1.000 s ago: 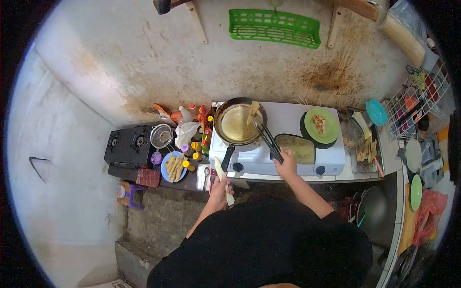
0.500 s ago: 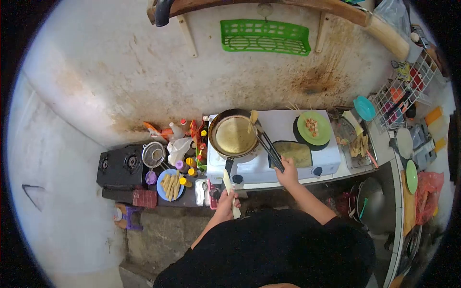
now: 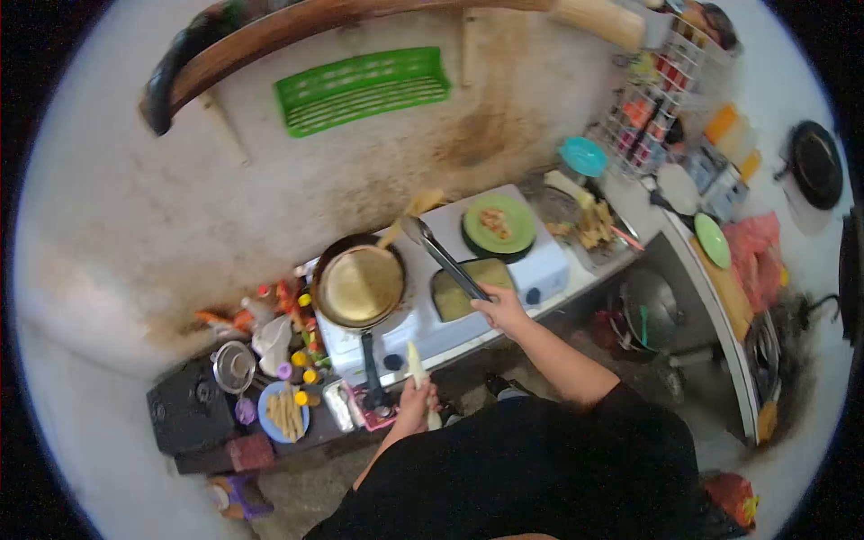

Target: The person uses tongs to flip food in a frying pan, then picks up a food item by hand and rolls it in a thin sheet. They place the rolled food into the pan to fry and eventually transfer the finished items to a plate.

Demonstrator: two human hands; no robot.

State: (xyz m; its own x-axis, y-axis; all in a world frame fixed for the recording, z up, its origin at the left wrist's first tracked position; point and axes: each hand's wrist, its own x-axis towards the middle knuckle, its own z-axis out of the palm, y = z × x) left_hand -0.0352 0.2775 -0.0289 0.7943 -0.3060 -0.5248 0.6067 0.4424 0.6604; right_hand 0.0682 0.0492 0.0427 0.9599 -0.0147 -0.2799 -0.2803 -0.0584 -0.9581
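My left hand is closed around a long pale roll that points up past my fingers, just right of the frying pan's handle. My right hand grips a pair of tongs near the lower end. A blurred yellowish-brown strip shows behind the tong tips, above the stove's back edge. To the left, the black frying pan sits on the white stove with a pale yellowish layer inside. Under the tongs lies a dark-rimmed rectangular tray with greenish-yellow content.
A green plate with small reddish-white pieces rests on the stove's right. Left of the stove are yellow-capped bottles, a strainer and a blue plate of pale sticks. A sink lies to the right.
The camera view has turned and shifted, moving the stove left and down. The tongs have moved away from the pan toward the right, with the yellowish strip now behind their tips.
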